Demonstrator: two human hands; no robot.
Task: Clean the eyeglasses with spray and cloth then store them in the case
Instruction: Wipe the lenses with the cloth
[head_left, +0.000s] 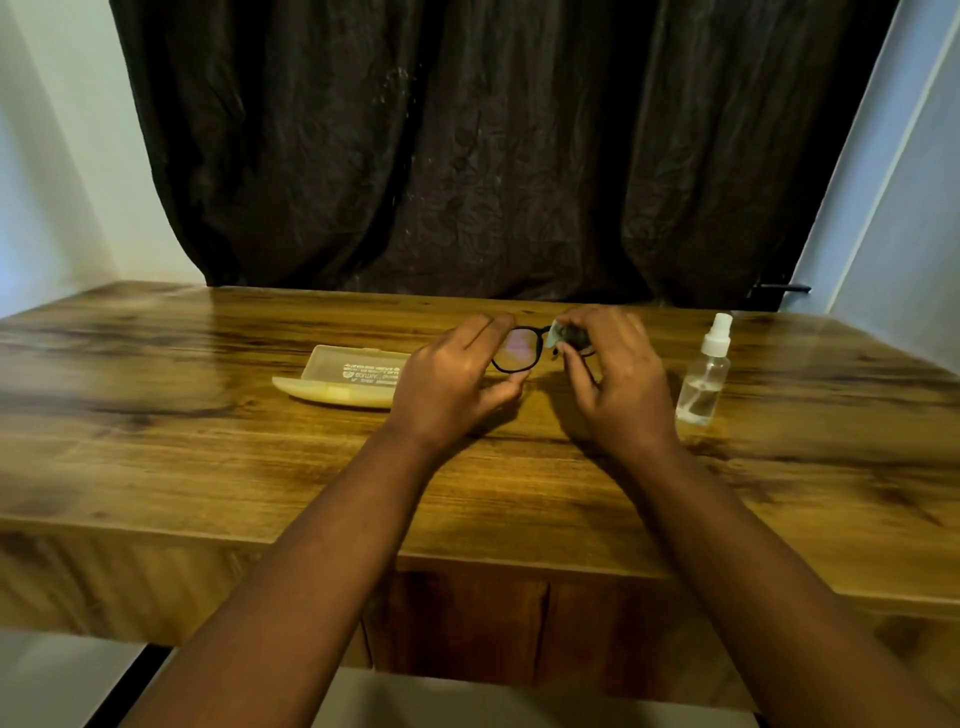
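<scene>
Black-framed eyeglasses (517, 351) are held just above the wooden table (208, 441), between both hands. My left hand (452, 384) pinches the left lens rim with thumb and fingers. My right hand (615, 374) covers the right lens and presses a small pale cloth (555, 333) against it; most of the cloth is hidden under the fingers. The translucent cream case (345, 379) lies open on the table, left of my left hand. A clear spray bottle (705, 376) with a white cap stands upright to the right of my right hand.
A dark curtain (493, 145) hangs behind the table's far edge. Pale walls stand on both sides. The table's near edge runs across the lower part of the view, with a dark wooden panel beneath it.
</scene>
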